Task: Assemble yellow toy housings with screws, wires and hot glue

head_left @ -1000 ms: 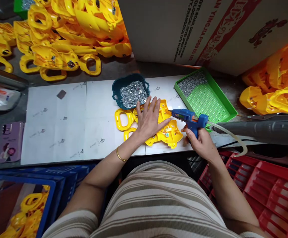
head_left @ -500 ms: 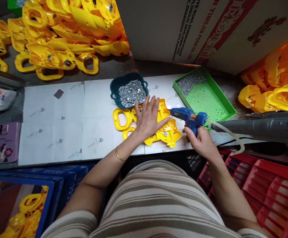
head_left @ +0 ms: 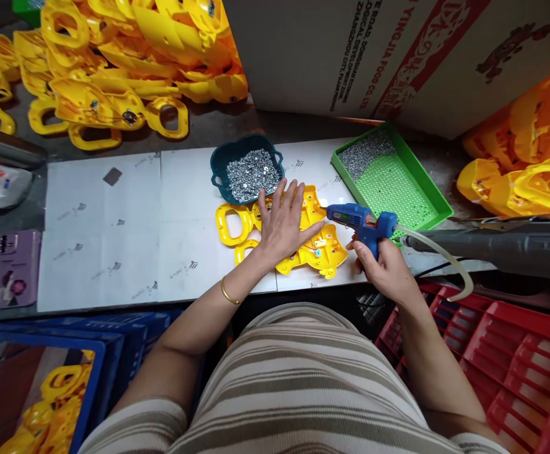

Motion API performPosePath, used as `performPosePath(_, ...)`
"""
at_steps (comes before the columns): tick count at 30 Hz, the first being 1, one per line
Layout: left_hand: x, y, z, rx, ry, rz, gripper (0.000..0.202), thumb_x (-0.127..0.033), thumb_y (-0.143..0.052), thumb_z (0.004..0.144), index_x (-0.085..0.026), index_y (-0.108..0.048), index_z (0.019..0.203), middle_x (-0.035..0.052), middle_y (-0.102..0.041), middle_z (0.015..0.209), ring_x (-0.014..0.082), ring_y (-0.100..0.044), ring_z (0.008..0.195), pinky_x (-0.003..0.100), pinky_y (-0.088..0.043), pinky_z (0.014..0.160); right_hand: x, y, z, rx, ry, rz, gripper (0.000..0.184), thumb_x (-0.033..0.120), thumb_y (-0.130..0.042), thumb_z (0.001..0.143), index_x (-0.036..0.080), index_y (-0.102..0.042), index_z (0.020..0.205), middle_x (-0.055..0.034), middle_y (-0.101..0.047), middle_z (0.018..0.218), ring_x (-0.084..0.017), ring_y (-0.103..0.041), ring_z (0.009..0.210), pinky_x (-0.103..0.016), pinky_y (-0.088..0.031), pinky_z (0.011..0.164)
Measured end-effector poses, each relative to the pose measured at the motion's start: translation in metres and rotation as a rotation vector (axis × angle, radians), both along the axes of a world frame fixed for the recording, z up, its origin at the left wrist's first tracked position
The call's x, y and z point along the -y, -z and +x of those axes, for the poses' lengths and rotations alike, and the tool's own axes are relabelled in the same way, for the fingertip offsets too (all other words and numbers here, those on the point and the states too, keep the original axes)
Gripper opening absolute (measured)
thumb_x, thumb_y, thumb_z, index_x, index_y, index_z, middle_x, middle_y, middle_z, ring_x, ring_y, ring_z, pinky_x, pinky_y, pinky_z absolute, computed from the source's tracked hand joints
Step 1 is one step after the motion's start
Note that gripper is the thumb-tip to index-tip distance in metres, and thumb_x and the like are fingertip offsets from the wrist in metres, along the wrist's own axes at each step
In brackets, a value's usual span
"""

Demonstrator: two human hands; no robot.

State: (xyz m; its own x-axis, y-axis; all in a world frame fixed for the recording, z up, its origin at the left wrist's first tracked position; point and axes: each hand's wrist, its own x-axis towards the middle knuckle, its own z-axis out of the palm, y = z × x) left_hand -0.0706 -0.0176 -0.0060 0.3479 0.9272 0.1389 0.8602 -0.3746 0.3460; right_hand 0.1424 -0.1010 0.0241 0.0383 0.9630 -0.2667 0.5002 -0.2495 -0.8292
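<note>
Clamped a glue gun [head_left: 357, 217] in the right grip [head_left: 388, 268], splayed the left grip [head_left: 280, 226] over yellow shells [head_left: 334, 251], risking a burnt thumb [head_left: 313, 233] by slipping.

Gripping a blue plastic glue gun [head_left: 353, 215] in the right hand [head_left: 387, 271], pointed at two yellow plastic shells [head_left: 335, 253]. Spreading the left hand [head_left: 282, 228] across both on a white surface [head_left: 99, 252], near a dark teal plastic basin [head_left: 218, 169] of silver metal pieces [head_left: 253, 173] and a green rectangular tray [head_left: 412, 202].

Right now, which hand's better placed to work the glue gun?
Probably the right hand: it grips the blue glue gun, nozzle near the yellow parts. The left hand lies spread over those parts.
</note>
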Motion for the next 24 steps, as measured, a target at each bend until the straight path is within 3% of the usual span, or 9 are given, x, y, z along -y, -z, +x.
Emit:
performPosePath(6, -0.002, -0.001, -0.002, 0.016, 0.006, -0.034, 0.079, -0.064, -0.050, 0.087, -0.016, -0.035, 0.148, 0.0160, -0.039, 0.152, 0.0348, -0.026, 0.145, 0.056, 0.004, 0.119, -0.003, -0.002, -0.002, -0.040, -0.034, -0.085, 0.046, 0.061, -0.048, 0.088, 0.016, -0.058, 0.092, -0.0012, -0.060, 0.058, -0.012, -0.051, 0.046, -0.025, -0.037, 0.043)
performPosePath(10, -0.003, -0.002, -0.005, 0.006, 0.006, -0.048, 0.079, -0.063, -0.048, 0.087, -0.014, -0.034, 0.148, 0.0168, -0.039, 0.152, 0.0352, -0.025, 0.145, 0.057, 0.001, 0.118, -0.004, -0.012, -0.008, -0.231, -0.031, -0.113, 0.045, 0.059, -0.051, 0.087, 0.016, -0.059, 0.097, 0.0009, -0.060, 0.056, -0.010, -0.047, 0.041, -0.022, -0.035, 0.039)
performPosePath(13, -0.004, -0.003, -0.005, -0.016, 0.007, -0.053, 0.079, -0.061, -0.044, 0.089, -0.011, -0.033, 0.149, 0.0187, -0.038, 0.152, 0.0361, -0.024, 0.145, 0.059, 0.000, 0.117, 0.012, -0.013, -0.005, -0.416, -0.064, -0.148, 0.046, 0.061, -0.055, 0.083, 0.016, -0.063, 0.082, -0.0007, -0.063, 0.057, -0.009, -0.047, 0.041, -0.023, -0.037, 0.040)
performPosePath(16, -0.006, -0.006, -0.003, -0.012, 0.003, -0.043, 0.079, -0.061, -0.039, 0.090, -0.009, -0.032, 0.149, 0.0199, -0.038, 0.152, 0.0361, -0.023, 0.145, 0.060, 0.002, 0.117, 0.054, 0.003, 0.006, -0.593, 0.162, -0.086, 0.039, 0.055, -0.074, 0.070, 0.018, -0.069, 0.082, -0.0028, -0.069, 0.069, -0.012, -0.058, 0.053, -0.026, -0.049, 0.052)
performPosePath(18, -0.006, -0.009, -0.001, -0.003, 0.003, -0.049, 0.079, -0.062, -0.037, 0.090, -0.010, -0.032, 0.149, 0.0203, -0.037, 0.152, 0.0362, -0.022, 0.145, 0.059, 0.003, 0.117, 0.093, 0.019, 0.017, -0.628, 0.492, 0.031, 0.040, 0.046, -0.087, 0.055, 0.022, -0.070, 0.082, -0.0030, -0.073, 0.079, -0.017, -0.066, 0.069, -0.030, -0.056, 0.065)
performPosePath(21, -0.005, -0.014, 0.001, -0.007, 0.003, -0.072, 0.080, -0.064, -0.037, 0.090, -0.010, -0.033, 0.149, 0.0206, -0.036, 0.153, 0.0360, -0.020, 0.145, 0.058, 0.005, 0.117, 0.146, 0.041, 0.033, -0.622, 0.713, 0.122, 0.048, 0.051, -0.086, 0.053, 0.024, -0.068, 0.088, -0.0032, -0.073, 0.087, -0.020, -0.068, 0.077, -0.035, -0.057, 0.073)
performPosePath(24, -0.004, -0.015, 0.001, -0.021, -0.002, -0.076, 0.081, -0.065, -0.035, 0.090, -0.012, -0.031, 0.150, 0.0196, -0.034, 0.154, 0.0348, -0.019, 0.146, 0.057, 0.005, 0.118, 0.169, 0.054, 0.048, -0.647, 0.891, 0.212, 0.048, 0.058, -0.077, 0.065, 0.026, -0.065, 0.098, 0.0006, -0.069, 0.081, -0.015, -0.065, 0.070, -0.034, -0.057, 0.071)
